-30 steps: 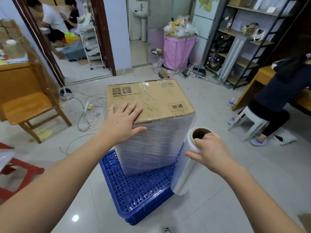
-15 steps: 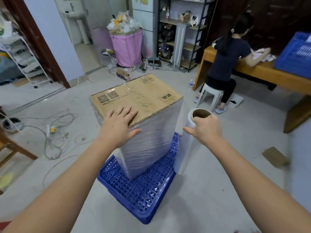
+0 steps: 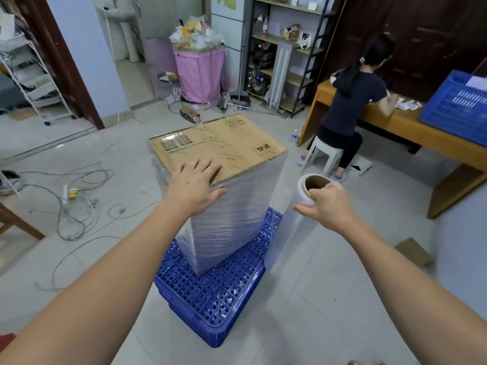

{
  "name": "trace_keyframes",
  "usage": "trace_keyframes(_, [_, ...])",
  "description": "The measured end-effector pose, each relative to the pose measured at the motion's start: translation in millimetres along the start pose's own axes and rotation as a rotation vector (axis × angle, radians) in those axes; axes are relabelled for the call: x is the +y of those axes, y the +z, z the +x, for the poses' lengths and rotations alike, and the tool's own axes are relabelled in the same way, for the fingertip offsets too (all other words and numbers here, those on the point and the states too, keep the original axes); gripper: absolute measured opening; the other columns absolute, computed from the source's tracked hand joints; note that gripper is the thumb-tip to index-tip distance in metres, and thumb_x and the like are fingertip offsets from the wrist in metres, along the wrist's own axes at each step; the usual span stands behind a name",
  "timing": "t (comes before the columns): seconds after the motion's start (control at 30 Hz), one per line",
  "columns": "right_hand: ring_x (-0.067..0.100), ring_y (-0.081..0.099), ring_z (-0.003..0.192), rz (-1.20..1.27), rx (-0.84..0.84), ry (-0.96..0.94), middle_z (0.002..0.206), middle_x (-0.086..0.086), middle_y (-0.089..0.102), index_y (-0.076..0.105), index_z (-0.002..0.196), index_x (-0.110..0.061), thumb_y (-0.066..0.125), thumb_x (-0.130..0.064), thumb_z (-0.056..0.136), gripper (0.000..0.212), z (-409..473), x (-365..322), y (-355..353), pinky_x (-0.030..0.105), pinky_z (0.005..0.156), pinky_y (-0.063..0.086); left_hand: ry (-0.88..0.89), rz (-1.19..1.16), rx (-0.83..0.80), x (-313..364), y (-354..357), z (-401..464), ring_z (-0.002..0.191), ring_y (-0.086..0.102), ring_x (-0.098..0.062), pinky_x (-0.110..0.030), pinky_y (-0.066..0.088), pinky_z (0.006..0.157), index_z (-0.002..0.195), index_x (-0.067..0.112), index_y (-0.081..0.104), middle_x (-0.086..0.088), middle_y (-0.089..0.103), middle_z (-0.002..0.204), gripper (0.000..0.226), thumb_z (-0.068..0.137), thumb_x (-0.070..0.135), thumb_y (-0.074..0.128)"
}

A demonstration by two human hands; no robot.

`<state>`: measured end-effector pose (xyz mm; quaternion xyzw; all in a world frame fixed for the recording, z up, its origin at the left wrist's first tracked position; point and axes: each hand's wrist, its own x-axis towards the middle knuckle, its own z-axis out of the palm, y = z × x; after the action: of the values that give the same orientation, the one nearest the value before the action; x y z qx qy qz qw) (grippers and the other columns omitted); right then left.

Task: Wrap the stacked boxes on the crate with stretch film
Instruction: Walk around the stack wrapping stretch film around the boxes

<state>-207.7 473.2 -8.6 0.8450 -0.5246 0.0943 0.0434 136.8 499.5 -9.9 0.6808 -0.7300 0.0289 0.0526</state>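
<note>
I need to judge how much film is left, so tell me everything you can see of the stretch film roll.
The stretch film roll is a long cylinder of clear, whitish film wound on a brown cardboard core whose open end faces up. It stands nearly upright, tilted slightly, beside the wrapped stacked boxes, its lower end near the edge of the blue crate. The right hand grips its top, with a thumb hooked into the core. A thin sheet of film seems to run from it toward the boxes. The film layer looks thin over the core.
</note>
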Motion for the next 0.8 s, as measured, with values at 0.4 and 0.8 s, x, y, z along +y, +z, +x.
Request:
trace_keyframes(0.4, [0.015,0.035,0.058,0.155,0.046,-0.296,0.048,-0.017,0.020,0.032,0.054,-0.023,0.070,-0.061,0.073,0.057,-9,-58,-6,0.029,0.076,0.040,-0.037,-0.030,0.002,3,2,0,0.157,0.018,-0.025,-0.050,0.010,0.127,0.161,0.036,0.024,0.004,0.022,0.171,0.075,0.098,0.074,0.038])
trace_keyframes(0.8, [0.017,0.047,0.081,-0.033,-0.146,-0.300,0.078,-0.005,0.051,0.046,0.077,-0.020,0.060,-0.054,0.086,0.037,-11,-107,-15,0.024,0.084,0.031,-0.040,-0.017,0.006,3,4,-2,0.158,0.017,-0.025,-0.051,0.010,0.127,0.161,0.035,0.024,0.004,0.021,0.171,0.074,0.099,0.072,0.037])
